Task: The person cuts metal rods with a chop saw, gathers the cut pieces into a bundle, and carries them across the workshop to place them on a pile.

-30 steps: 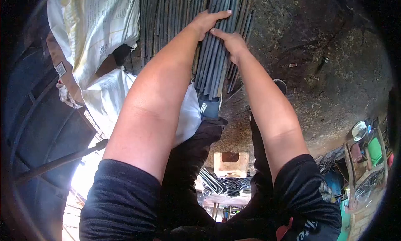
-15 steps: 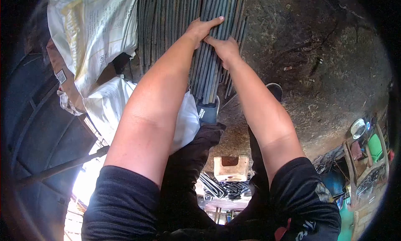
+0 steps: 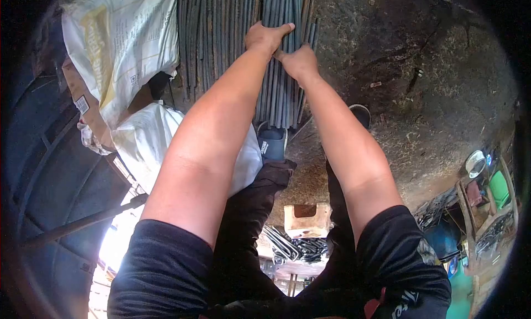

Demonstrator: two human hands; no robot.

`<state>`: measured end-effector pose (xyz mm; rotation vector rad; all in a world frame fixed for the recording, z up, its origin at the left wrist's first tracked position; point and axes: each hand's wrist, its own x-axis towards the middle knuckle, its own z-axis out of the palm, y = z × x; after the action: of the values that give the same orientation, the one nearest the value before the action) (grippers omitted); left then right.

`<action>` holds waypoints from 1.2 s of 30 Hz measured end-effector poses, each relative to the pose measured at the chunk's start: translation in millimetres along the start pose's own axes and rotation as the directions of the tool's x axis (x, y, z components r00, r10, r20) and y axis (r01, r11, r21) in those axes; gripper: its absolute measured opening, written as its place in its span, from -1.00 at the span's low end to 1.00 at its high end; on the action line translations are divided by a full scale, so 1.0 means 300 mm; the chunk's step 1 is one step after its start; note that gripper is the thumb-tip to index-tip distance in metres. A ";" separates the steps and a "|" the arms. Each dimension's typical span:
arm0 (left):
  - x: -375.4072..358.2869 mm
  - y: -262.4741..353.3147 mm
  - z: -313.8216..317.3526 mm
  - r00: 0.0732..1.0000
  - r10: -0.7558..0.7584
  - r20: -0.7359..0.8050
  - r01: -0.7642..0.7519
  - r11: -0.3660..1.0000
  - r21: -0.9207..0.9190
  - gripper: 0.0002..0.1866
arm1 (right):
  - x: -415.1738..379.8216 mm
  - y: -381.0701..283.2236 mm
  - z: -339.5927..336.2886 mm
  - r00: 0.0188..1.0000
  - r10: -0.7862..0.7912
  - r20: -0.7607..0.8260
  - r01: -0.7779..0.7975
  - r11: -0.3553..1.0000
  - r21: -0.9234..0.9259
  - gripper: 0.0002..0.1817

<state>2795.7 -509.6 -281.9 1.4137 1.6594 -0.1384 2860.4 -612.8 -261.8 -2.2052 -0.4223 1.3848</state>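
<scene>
A bundle of long dark metal rods (image 3: 278, 100) lies between my arms, its lower ends just beyond my shoe. My left hand (image 3: 264, 38) grips the bundle from the left, its thumb stretched across the top. Close beside it, my right hand (image 3: 299, 63) is closed around the right side of the same rods. The undersides of both hands' fingers are hidden. More metal rods (image 3: 207, 48) lie side by side to the left of the bundle.
White printed sacks (image 3: 149, 37) stand at the left, by a brown carton (image 3: 83, 100). A dark shoe (image 3: 272, 143) is under the rod ends. Behind my legs are a cream plastic stool (image 3: 307, 226) and bent metal bars (image 3: 304, 248). A wooden frame (image 3: 467, 227) with clutter stands at the right.
The bundle's lower ends have moved slightly forward, away from my body, and sit more evenly. Both hands keep their grip in nearly the same place.
</scene>
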 end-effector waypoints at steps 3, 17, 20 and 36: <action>-0.028 0.032 -0.010 1.000 -0.006 -0.030 0.009 0.996 0.093 0.03 | 0.007 -0.002 0.018 0.999 0.051 -0.005 -0.051 0.997 -0.064 -0.15; -0.014 0.012 -0.020 0.997 -0.079 0.027 0.076 0.994 0.074 0.09 | 0.040 0.060 -0.015 0.988 0.043 0.149 -0.063 0.990 0.129 -0.30; -0.008 0.004 -0.016 0.992 -0.106 0.065 0.109 0.994 -0.032 -0.05 | 0.057 0.082 -0.007 0.986 0.036 0.165 -0.072 0.973 0.219 -0.29; -0.055 0.023 0.081 0.999 0.032 -0.021 -0.029 0.991 0.134 -0.01 | 0.050 0.065 -0.082 0.974 0.113 0.199 -0.152 0.970 0.192 -0.05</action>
<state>2813.5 -534.0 -281.3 1.5451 1.6727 -0.2199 2889.0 -627.2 -275.2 -1.9743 -0.1868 1.6364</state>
